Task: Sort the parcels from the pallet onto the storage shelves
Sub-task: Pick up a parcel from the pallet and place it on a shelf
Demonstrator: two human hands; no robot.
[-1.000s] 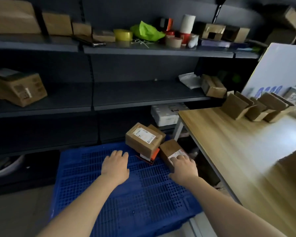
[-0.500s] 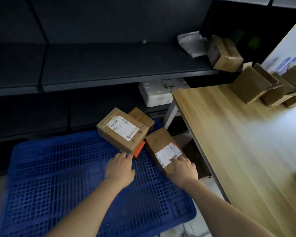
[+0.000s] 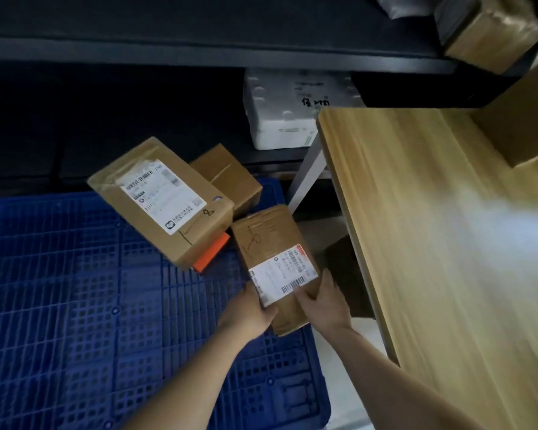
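Head view. Looking down on a blue pallet, with a narrow labelled parcel at its right edge, close to the wooden worktop. Holding that parcel at its near end from both sides: left grip curled round the near left edge, right grip clasping the right side, thumb laid across the top beside the barcode label. Cannot tell whether lifted or resting on the pallet. Just beside its far corner, a larger labelled parcel, tilted, propped over an orange packet. Behind that, a small plain parcel. Beyond the pallet, under the dark shelf, a white foam box. At the shelf's right end, a taped brown box, blurred.
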